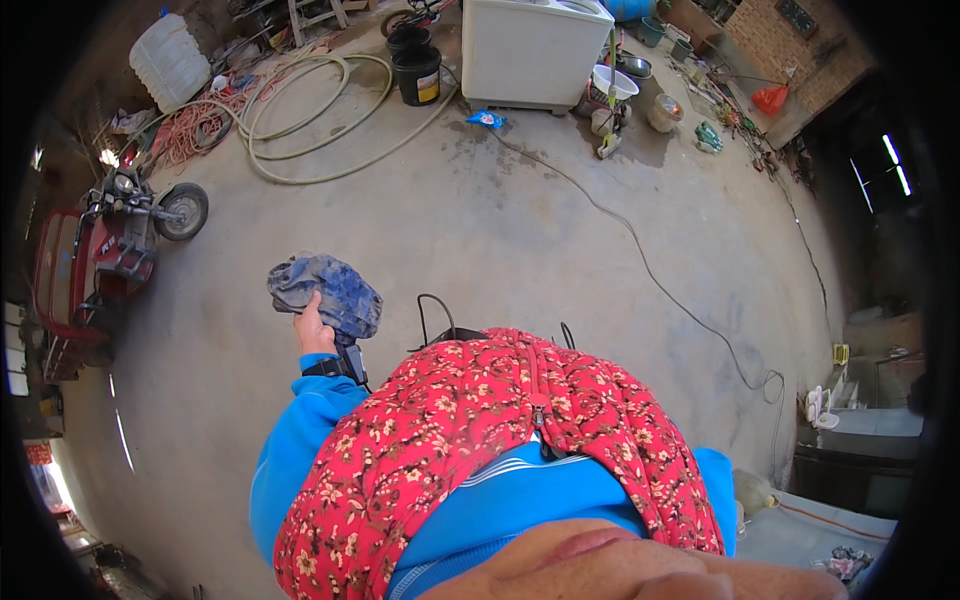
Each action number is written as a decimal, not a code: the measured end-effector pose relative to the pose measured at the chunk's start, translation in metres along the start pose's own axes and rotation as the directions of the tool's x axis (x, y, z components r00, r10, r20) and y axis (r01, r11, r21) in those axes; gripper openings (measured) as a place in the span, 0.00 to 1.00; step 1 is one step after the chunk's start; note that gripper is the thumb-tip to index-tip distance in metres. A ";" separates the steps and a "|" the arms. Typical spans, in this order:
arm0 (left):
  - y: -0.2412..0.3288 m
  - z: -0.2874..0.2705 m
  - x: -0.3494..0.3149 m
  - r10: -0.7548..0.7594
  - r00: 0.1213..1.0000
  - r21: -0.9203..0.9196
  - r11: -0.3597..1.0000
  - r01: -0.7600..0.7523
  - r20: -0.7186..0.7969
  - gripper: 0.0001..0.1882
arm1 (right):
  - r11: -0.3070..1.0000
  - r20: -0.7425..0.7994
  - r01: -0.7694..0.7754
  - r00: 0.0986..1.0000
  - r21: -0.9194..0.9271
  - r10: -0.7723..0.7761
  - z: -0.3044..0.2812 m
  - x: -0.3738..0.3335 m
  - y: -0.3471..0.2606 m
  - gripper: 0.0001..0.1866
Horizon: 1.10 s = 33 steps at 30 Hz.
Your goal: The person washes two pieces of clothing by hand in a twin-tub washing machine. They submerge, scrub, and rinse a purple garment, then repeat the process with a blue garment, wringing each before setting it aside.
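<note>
Part of the person's face lies nearest the camera, and beyond it a red flower-printed vest over a blue, white-striped top. The left hand reaches out past the vest, gripping a bunched, mottled blue-grey cloth; the thumb lies on top of the folds and the other fingers are hidden. This cloth is in front of the person, to the left, with the bare concrete floor showing around it. A black strap with a small device sits on that wrist. How the right hand is held I cannot tell, since it is out of sight.

Farther out, a thin dark cable winds over the floor from its far part toward the right edge. At the far edge stands a white appliance, with a small blue packet on the floor just before it. Black buckets stand left of the appliance, beside a pale hose lying in wide loops. A white basin is to its right. Toward the floor's left edge is a red motor vehicle, its front wheel turned toward the middle.
</note>
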<state>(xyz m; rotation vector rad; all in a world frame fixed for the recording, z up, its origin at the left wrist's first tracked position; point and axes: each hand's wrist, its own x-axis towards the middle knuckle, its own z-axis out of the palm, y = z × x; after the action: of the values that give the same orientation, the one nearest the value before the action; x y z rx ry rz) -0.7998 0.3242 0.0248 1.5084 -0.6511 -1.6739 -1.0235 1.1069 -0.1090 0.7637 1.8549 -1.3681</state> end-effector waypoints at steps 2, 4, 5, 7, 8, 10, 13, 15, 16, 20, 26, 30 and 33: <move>-0.023 0.097 -0.002 -0.015 0.982 0.003 1.000 0.015 0.187 0.20 | 0.982 -0.221 -0.085 0.968 0.171 0.122 -0.046 0.033 0.012 0.14; -0.053 0.221 0.000 -0.014 0.975 0.054 0.999 0.002 0.223 0.20 | 0.964 -0.280 -0.220 0.926 0.146 0.254 -0.079 0.073 -0.011 0.13; -0.068 0.284 0.005 -0.059 0.986 0.066 0.997 0.049 0.159 0.20 | 0.956 -0.291 -0.256 0.912 0.144 0.288 -0.090 0.093 -0.034 0.12; -0.089 0.375 0.012 0.040 0.927 -0.010 0.999 -0.039 0.374 0.20 | 0.951 -0.288 -0.276 0.908 0.140 0.306 -0.098 0.125 -0.081 0.12; -0.094 0.400 0.017 0.110 0.860 -0.079 0.994 -0.081 0.499 0.20 | 0.952 -0.284 -0.273 0.910 0.137 0.302 -0.098 0.134 -0.100 0.11; -0.093 0.401 0.022 0.048 0.908 -0.030 0.999 -0.039 0.416 0.21 | 0.963 -0.281 -0.245 0.922 0.108 0.266 -0.090 0.143 -0.122 0.10; -0.073 0.342 0.027 0.022 0.966 0.019 0.999 -0.028 0.257 0.20 | 0.982 -0.272 -0.172 0.944 0.074 0.186 -0.071 0.148 -0.130 0.09; -0.064 0.309 0.028 0.034 0.930 0.019 0.999 -0.044 0.366 0.20 | 0.990 -0.251 -0.123 0.958 0.068 0.136 -0.057 0.158 -0.137 0.09; -0.065 0.302 0.029 0.042 0.904 0.013 0.999 -0.053 0.425 0.20 | 0.993 -0.237 -0.095 0.965 0.066 0.108 -0.050 0.166 -0.149 0.08; -0.066 0.298 0.015 0.080 0.922 -0.050 0.997 -0.066 0.380 0.21 | 0.990 -0.182 0.117 0.978 0.073 -0.103 -0.007 0.192 -0.253 0.10; -0.047 0.281 0.014 0.081 0.879 -0.089 0.995 -0.044 0.470 0.23 | 0.755 -0.035 0.566 0.792 -0.331 -0.610 0.121 0.192 -0.441 0.25; -0.042 0.303 0.028 0.108 0.916 -0.059 0.994 -0.092 0.386 0.23 | 0.580 0.132 0.721 0.663 -0.379 -0.737 0.170 0.196 -0.457 0.27; -0.051 0.326 0.026 0.120 0.948 -0.062 0.992 -0.106 0.293 0.23 | 0.615 0.197 0.605 0.775 -0.505 -0.601 0.155 0.209 -0.431 0.28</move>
<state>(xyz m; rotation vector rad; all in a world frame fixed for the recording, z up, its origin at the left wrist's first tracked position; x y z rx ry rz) -1.1295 0.2915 0.0233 1.1739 -0.8362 -1.8294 -1.4570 0.8530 -0.0719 -0.2106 2.4580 -1.0785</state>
